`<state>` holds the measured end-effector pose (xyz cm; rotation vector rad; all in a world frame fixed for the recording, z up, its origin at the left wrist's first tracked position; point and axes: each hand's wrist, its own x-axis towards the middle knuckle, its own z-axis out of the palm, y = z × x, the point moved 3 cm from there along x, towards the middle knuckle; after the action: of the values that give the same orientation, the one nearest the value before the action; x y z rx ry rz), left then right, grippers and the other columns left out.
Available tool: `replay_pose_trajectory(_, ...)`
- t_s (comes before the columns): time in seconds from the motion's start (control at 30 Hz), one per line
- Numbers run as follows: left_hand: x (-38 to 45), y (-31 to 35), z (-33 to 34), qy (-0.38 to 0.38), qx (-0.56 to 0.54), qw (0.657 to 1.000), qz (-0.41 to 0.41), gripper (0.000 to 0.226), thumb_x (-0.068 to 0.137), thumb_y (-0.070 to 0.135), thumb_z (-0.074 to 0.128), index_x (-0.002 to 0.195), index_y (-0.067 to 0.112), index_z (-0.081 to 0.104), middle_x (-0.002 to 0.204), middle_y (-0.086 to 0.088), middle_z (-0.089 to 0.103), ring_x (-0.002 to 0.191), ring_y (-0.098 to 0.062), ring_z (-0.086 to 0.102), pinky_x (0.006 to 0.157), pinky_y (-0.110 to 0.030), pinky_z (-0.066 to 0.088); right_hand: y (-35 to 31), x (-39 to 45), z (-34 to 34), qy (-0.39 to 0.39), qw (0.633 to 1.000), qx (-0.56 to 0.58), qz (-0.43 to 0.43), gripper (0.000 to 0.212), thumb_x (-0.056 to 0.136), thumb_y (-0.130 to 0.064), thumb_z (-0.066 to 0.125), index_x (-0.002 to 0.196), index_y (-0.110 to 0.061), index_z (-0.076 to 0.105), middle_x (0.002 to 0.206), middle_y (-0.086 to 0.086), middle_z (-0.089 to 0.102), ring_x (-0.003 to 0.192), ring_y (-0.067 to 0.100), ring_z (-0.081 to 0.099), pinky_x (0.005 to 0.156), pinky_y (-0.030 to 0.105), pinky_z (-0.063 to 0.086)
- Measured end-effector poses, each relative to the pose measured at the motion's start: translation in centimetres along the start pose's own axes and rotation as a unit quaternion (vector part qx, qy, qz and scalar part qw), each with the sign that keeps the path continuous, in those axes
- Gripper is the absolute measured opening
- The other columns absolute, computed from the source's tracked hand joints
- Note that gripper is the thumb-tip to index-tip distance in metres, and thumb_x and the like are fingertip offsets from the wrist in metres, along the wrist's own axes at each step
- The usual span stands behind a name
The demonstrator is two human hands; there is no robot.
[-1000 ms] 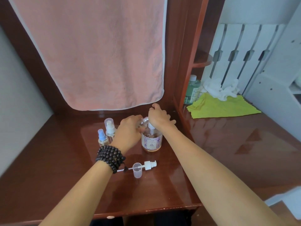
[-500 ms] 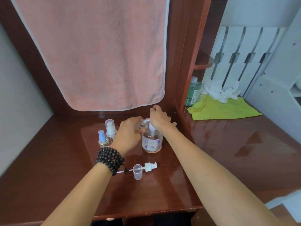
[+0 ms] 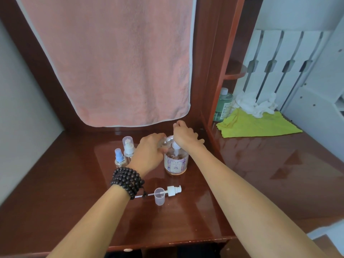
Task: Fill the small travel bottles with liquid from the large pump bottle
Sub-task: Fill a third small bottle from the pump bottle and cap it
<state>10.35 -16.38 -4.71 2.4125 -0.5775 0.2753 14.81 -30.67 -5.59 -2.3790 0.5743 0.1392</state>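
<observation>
The large pump bottle [image 3: 176,162], clear with a lilac label and pinkish liquid, stands at the back of the wooden desk. My right hand [image 3: 185,135] rests on top of its white pump head, fingers curled over it. My left hand [image 3: 149,152] grips a small clear travel bottle [image 3: 166,141], tilted with its open neck at the pump's spout. Two more small spray bottles stand to the left: one with a blue sprayer [image 3: 119,159], one with a clear cap [image 3: 128,147]. A removed white sprayer top [image 3: 172,190] and a clear cap [image 3: 159,196] lie in front.
A pink towel [image 3: 111,58] hangs behind the desk. To the right, past a wooden upright [image 3: 221,71], lie a yellow-green cloth [image 3: 256,125], crumpled white tissue [image 3: 255,104] and a green bottle [image 3: 223,105]. The desk's front edge [image 3: 167,243] is near me.
Both hands stay at the pump bottle with hardly any shift. The view has tilted slightly.
</observation>
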Motion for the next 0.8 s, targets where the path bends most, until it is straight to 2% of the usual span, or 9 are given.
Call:
replay_pose_trajectory(0.17, 0.0, 0.1, -0.7, 0.009, -0.029, 1.0, -0.004, 0.019, 0.085, 0.008, 0.066, 0.103, 0.015, 0.065, 0.095, -0.002, 0.068, 0.09, -0.02, 0.059, 0.079, -0.035, 0.047, -0.4, -0.3, -1.0, 0.009, 0.999, 0.02, -0.023, 0.054, 0.105, -0.051, 0.011, 0.152, -0.035, 0.032, 0.154, 0.011, 0.039, 0.143, 0.036, 0.03, 0.111, 0.056, 0.017)
replay_pose_trajectory(0.3, 0.3, 0.3, -1.0, 0.016, -0.04, 0.999, -0.002, 0.019, 0.084, 0.006, 0.067, 0.101, 0.016, 0.066, 0.092, 0.0, 0.07, 0.086, -0.017, 0.06, 0.075, -0.028, 0.043, -1.0, -0.2, -1.3, 0.004, 0.999, 0.021, -0.032, 0.056, 0.105, -0.054, 0.01, 0.154, -0.034, 0.029, 0.155, 0.013, 0.037, 0.143, 0.038, 0.03, 0.111, 0.057, 0.017)
replay_pose_trajectory(0.4, 0.1, -0.2, -0.3, 0.009, -0.041, 0.999, -0.014, 0.021, 0.083, 0.007, 0.067, 0.101, 0.018, 0.067, 0.091, 0.001, 0.069, 0.086, -0.018, 0.059, 0.076, -0.032, 0.045, -0.4, -0.3, -0.8, 0.007, 1.0, 0.014, -0.025, 0.052, 0.106, -0.05, 0.012, 0.152, -0.036, 0.033, 0.154, 0.012, 0.039, 0.143, 0.037, 0.03, 0.11, 0.056, 0.018)
replay_pose_trajectory(0.57, 0.0, -0.6, 0.1, -0.001, -0.029, 0.999, -0.014, 0.018, 0.083, 0.01, 0.067, 0.096, 0.023, 0.066, 0.084, 0.006, 0.066, 0.078, -0.013, 0.056, 0.063, -0.021, 0.035, -0.3, -0.5, 0.0, 0.006, 1.0, 0.012, -0.023, 0.05, 0.106, -0.046, 0.016, 0.15, -0.034, 0.036, 0.154, 0.01, 0.039, 0.143, 0.035, 0.029, 0.111, 0.056, 0.017)
replay_pose_trajectory(0.7, 0.2, -0.2, -0.8, -0.002, -0.039, 0.999, -0.006, 0.02, 0.083, 0.006, 0.065, 0.093, 0.023, 0.066, 0.081, 0.006, 0.067, 0.075, -0.009, 0.056, 0.063, -0.011, 0.036, -0.8, -0.6, -1.0, 0.01, 0.999, 0.026, -0.035, 0.056, 0.105, -0.054, 0.013, 0.153, -0.032, 0.033, 0.156, 0.012, 0.037, 0.144, 0.036, 0.028, 0.112, 0.056, 0.016)
replay_pose_trajectory(0.8, 0.5, 0.0, -1.0, 0.004, -0.034, 0.999, 0.0, 0.02, 0.082, 0.006, 0.065, 0.093, 0.023, 0.066, 0.082, 0.006, 0.067, 0.075, -0.01, 0.056, 0.063, -0.009, 0.035, -0.6, -0.5, -1.2, 0.001, 0.999, 0.038, -0.031, 0.059, 0.105, -0.056, 0.01, 0.154, -0.032, 0.03, 0.157, 0.013, 0.036, 0.145, 0.037, 0.027, 0.113, 0.056, 0.015)
